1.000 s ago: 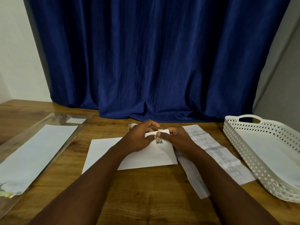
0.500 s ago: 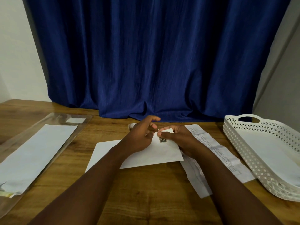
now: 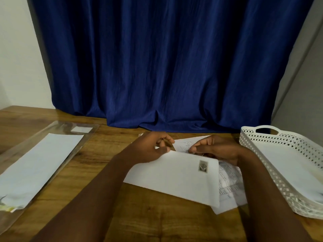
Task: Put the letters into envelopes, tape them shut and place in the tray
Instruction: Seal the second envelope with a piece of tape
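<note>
Your left hand (image 3: 150, 148) pinches stamped envelope (image 3: 176, 177) far edge; right hand (image 3: 215, 149), curled, grip unclear, nearer printed letter (image 3: 229, 179) underneath, lying toward worktop's right edge.

An envelope (image 3: 174, 179) is lying near the middle of the table (image 3: 157, 219), overlapping a printed letter (image 3: 229, 186) that is sticking out to its right and behind it, with the left hand (image 3: 150, 148) sitting at its far left edge and the right hand (image 3: 216, 149) resting over the letter behind its far right corner. A tray (image 3: 262, 165) is standing at the right edge of the table, holding an envelope, while a plastic sleeve (image 3: 57, 131) holding more envelopes (image 3: 38, 165) is lying at the left. A curtain (image 3: 166, 67) is hanging behind the table.
</note>
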Demonstrator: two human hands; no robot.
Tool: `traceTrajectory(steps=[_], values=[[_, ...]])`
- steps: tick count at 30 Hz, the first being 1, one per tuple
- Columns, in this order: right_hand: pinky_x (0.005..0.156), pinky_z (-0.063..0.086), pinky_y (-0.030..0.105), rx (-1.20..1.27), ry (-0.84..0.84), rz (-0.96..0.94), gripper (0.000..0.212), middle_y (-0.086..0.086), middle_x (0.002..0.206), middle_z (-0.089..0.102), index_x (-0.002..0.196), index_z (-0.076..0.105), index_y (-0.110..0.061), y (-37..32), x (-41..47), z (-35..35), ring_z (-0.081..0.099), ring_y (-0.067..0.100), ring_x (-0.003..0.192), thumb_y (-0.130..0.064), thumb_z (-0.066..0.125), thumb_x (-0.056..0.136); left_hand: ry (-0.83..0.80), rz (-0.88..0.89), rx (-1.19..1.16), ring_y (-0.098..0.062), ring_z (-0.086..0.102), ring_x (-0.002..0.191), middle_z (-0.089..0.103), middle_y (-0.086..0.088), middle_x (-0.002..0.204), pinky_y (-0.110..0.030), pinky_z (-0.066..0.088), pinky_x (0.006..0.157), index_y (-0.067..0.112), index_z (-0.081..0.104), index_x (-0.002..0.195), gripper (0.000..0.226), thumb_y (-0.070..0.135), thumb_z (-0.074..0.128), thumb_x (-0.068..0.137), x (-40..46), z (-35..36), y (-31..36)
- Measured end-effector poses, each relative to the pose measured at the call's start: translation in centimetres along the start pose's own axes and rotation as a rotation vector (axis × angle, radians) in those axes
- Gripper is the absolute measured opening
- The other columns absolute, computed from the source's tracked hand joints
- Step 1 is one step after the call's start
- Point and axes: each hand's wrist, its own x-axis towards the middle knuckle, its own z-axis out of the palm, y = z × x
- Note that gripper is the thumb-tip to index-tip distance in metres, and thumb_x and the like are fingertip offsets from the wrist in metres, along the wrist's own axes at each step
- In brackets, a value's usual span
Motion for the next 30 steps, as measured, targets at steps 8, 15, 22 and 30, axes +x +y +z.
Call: traceTrajectory(steps=[8, 15, 22, 30], values=[[0.1, 0.055, 0.04, -0.196, -0.218, 0.016, 0.028, 0.004, 0.111, 0.077, 0.114, 0.076, -0.016, -0.7, 0.2, 1.7, 0.073, 0.024, 0.104, -0.027, 0.075, 0.088, 0.072, 0.119, 0.033, -0.001, 0.065, 0.096, 0.074, 0.015, 0.092, -0.021, 0.049, 0.096, 0.036, 0.068, 0.115, 0.026, 0.023, 0.074, 0.093, 0.0, 1.8, 1.2], [0.102, 0.053, 0.043, 0.04, 0.073, 0.003, 0.024, 0.01, 0.112, 0.076, 0.115, 0.073, -0.004, 0.0, -0.2, 0.1, 0.071, 0.03, 0.108, -0.013, 0.07, 0.092, 0.629, 0.211, 0.282, -0.019, 0.054, 0.116, 0.063, 0.002, 0.125, -0.039, 0.036, 0.104, 0.022, 0.068, 0.124, 0.034, 0.022, 0.061, 0.091, -0.2, 1.0, 0.7], [0.053, 0.055, 0.031, 0.131, 0.49, -0.041, 0.016, 0.019, 0.092, 0.076, 0.105, 0.072, -0.002, -1.7, -4.9, -3.3, 0.072, 0.023, 0.067, -0.014, 0.067, 0.094, 0.474, 0.171, 0.184, -0.02, 0.045, 0.138, 0.05, -0.003, 0.15, -0.04, 0.036, 0.116, 0.018, 0.048, 0.148, 0.056, 0.025, 0.064, 0.094, -0.1, 3.1, 0.8], [0.061, 0.059, 0.036, -0.167, 0.952, 0.085, 0.016, 0.015, 0.09, 0.074, 0.1, 0.073, -0.012, -2.5, -16.3, -14.7, 0.069, 0.028, 0.065, -0.023, 0.074, 0.089, 0.094, 0.149, 0.209, -0.014, 0.045, 0.138, 0.051, 0.009, 0.149, -0.031, 0.036, 0.114, 0.032, 0.054, 0.14, 0.053, 0.037, 0.07, 0.09, 0.1, 5.0, -0.6]])
